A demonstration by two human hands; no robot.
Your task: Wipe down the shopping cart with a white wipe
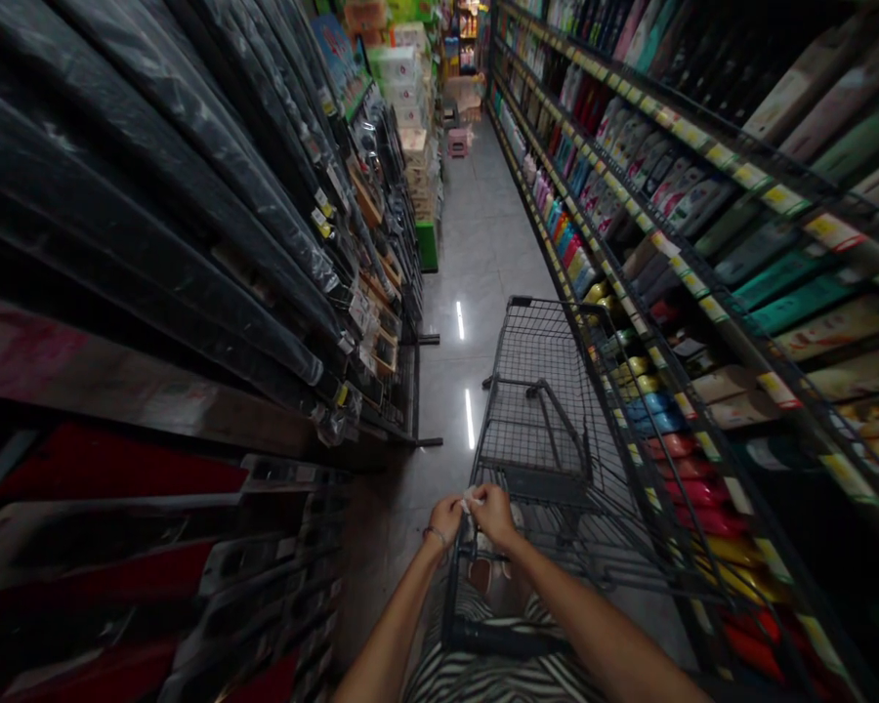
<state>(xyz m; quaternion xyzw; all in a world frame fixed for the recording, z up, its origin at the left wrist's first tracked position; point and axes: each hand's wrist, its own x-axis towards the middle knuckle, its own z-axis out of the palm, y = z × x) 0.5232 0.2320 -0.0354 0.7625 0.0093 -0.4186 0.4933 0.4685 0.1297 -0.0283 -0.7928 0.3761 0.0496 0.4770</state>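
Note:
My left hand [445, 519] and my right hand [493, 514] meet over the near left side of a shopping cart [531, 351]. Both are closed, fingertips pinching a small whitish thing [470, 497] that looks like crumpled paper or plastic; its kind is too small to tell. A bracelet circles my left wrist. Below my forearms runs the dark cart handle [509, 640], which neither hand grips. The cart's wire basket stretches forward, and no goods show in it.
Shelves of bottles [651, 166] with price labels line the right side, close against the cart. Long plastic-wrapped goods [190, 146] hang at the left. Rack feet [431, 442] jut into the tiled aisle [476, 225]. Farther ahead stand stacked boxes [408, 88] and a pink stool [458, 144].

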